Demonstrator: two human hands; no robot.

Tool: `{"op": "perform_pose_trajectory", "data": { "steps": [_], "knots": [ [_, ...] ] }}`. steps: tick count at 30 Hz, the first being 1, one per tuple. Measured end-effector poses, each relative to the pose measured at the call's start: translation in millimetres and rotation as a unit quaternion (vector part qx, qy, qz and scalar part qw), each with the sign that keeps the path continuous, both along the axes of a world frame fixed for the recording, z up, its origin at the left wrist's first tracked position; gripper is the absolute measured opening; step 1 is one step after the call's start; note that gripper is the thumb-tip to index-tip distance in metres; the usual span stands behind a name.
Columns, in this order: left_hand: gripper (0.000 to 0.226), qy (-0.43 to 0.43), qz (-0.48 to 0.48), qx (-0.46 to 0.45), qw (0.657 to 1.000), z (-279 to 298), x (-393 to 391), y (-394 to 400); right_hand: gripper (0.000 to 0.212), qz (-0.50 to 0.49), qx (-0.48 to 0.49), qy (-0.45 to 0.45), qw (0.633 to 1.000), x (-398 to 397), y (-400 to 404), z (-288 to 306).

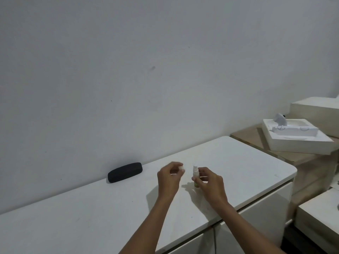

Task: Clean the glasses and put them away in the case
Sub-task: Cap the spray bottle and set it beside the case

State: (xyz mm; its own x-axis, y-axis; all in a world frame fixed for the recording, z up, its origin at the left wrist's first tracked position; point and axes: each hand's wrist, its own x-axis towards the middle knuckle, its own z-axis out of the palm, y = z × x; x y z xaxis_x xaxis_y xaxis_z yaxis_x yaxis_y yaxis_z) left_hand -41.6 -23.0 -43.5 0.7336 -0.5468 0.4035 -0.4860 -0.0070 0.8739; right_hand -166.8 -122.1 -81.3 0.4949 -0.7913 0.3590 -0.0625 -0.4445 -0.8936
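A black glasses case lies shut on the white bench, close to the wall. What is inside it cannot be seen. Its long side runs left to right, with the right end tipped a little toward the wall. No glasses can be made out anywhere.

The right hand curls its fingers around a small spray bottle, which stands upright on the bench. The bottle is white on top and looks greenish at the bottom, but the fingers hide most of it. The left hand is just beside it, not touching. It pinches a small white thing at its fingertips. That thing is blurry and hard to name; it may be the bottle's cap.

Off to the right, on a brown surface, sits an open white box. A white object stands in it, too small to tell what it is. More white boxes are cut off at the right edge.
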Motion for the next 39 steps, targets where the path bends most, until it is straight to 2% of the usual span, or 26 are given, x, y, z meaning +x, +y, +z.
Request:
{"op": "perform_pose_trajectory", "data": {
  "steps": [3, 8, 23, 27, 30, 33, 36, 39],
  "knots": [
    [0.014, 0.019, -0.037, -0.047, 0.998, 28, -2, -4, 0.01, 0.001, 0.0, -0.002, 1.0, 2, -1, -1],
    [0.016, -0.013, -0.093, -0.004, 0.996, 36, -14, -14, 0.015, 0.004, -0.004, 0.004, 1.0, 1, -3, -4],
    [0.015, -0.004, -0.113, 0.015, 0.994, 15, -14, -19, 0.012, 0.02, -0.006, 0.008, 1.0, -1, -5, -3],
    [0.019, -0.019, -0.132, 0.043, 0.99, 19, -10, -19, 0.01, 0.02, -0.021, 0.024, 0.999, -1, -6, -1],
    [0.032, -0.002, -0.159, 0.062, 0.985, 19, -1, -9, 0.005, 0.025, -0.02, 0.03, 0.999, -3, -4, 6],
    [0.049, 0.011, -0.124, 0.067, 0.99, 7, 16, 10, 0.012, 0.013, -0.029, 0.05, 0.998, 0, -4, 14],
    [0.044, -0.019, -0.032, 0.11, 0.993, -17, 46, 36, 0.009, 0.015, -0.042, 0.066, 0.997, 12, 0, 26],
    [0.045, -0.006, 0.092, 0.181, 0.979, -33, 76, 67, 0.007, 0.022, -0.04, 0.065, 0.997, 38, 5, 39]
  ]
}}
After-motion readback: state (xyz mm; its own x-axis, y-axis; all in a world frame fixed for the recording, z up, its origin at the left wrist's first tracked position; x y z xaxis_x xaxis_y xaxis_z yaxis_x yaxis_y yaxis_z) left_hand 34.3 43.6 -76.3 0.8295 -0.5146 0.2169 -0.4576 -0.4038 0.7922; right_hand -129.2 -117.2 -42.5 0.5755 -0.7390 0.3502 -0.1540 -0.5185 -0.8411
